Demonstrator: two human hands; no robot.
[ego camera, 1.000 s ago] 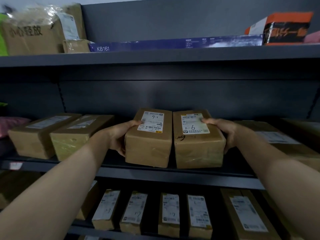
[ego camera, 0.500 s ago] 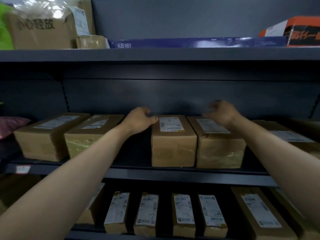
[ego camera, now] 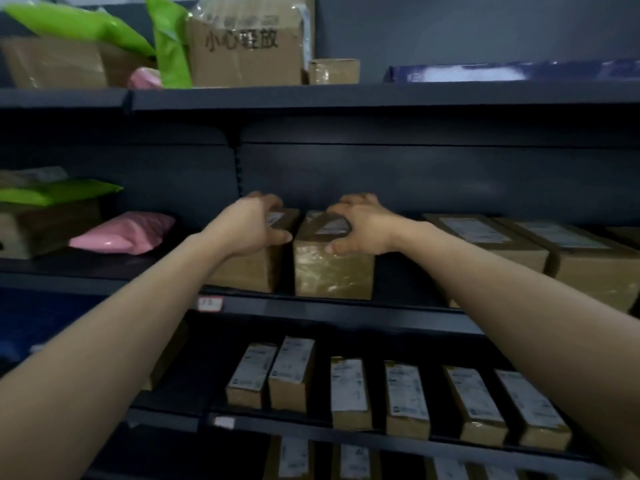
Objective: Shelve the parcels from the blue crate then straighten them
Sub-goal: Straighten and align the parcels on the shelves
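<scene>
Nearest, low in the frame, a row of small labelled boxes (ego camera: 349, 389) stands on a lower shelf (ego camera: 311, 428). Above, at centre, a brown left parcel (ego camera: 256, 268) and right parcel (ego camera: 332, 271) sit just beside each other on the middle shelf (ego camera: 346, 308). The left hand (ego camera: 254, 225) grips the left parcel, fingers curled over its top; the right hand (ego camera: 360, 226) grips the right parcel, fingers spread. Farthest, upper left, a cardboard box (ego camera: 246, 53) sits beside green bags (ego camera: 171, 46).
</scene>
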